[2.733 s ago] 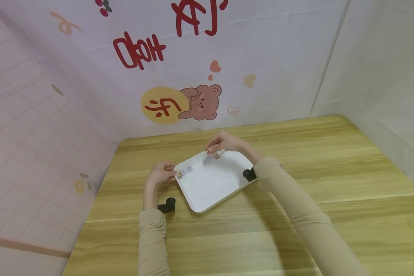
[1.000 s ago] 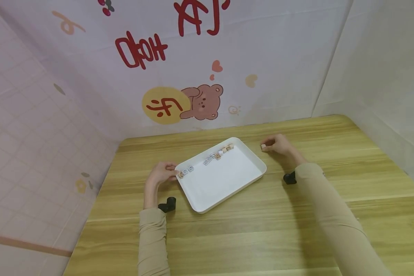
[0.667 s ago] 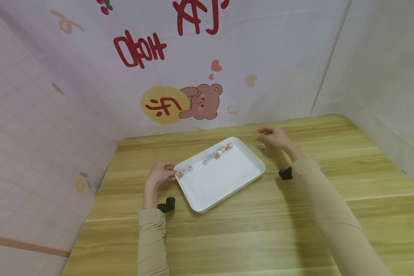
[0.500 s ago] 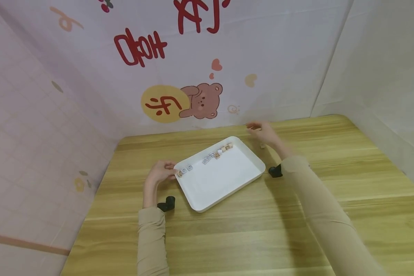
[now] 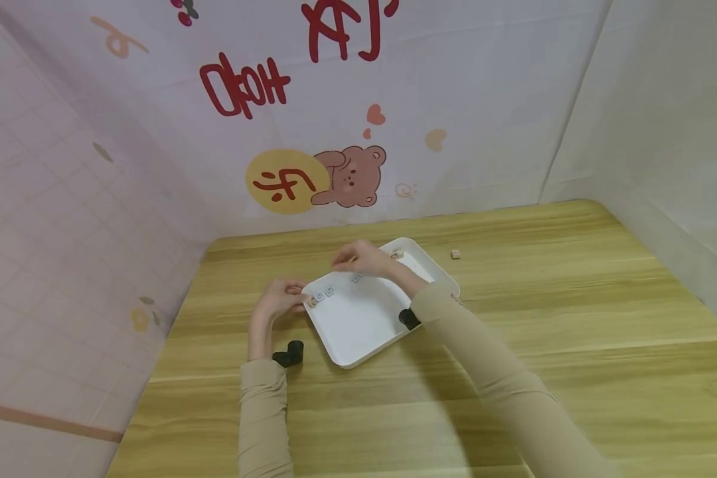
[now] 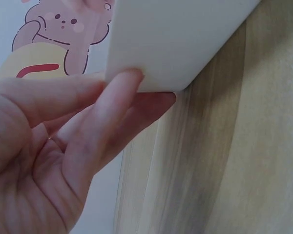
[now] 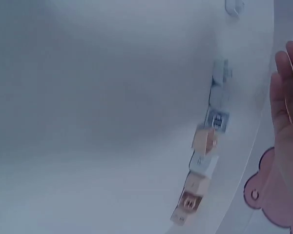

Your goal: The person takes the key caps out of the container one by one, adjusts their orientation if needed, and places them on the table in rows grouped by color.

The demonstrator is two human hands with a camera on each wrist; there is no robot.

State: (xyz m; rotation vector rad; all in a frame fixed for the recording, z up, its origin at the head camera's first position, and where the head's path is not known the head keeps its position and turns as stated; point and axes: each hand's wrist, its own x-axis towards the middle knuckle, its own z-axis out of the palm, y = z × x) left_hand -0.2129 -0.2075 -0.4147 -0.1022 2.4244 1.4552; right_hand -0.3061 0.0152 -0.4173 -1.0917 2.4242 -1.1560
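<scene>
A shallow white tray lies aslant on the wooden table. My left hand pinches its left corner; in the left wrist view, fingers press the outside of the wall. Above the far rim hovers my right hand, partly covering a row of keycaps. Its fingers look fairly straight in the right wrist view and I see nothing in them. That row mixes white keycaps, a tan keycap and a brown keycap. More keycaps sit by the left corner.
A single pale keycap rests on the table, right of the tray. Behind the table hangs a printed white cloth. Black wrist-worn devices jut out beside both forearms.
My right hand set a keycap on the table to the right, let go, then swung back left over the tray's far rim. The left hand and tray stayed put.
</scene>
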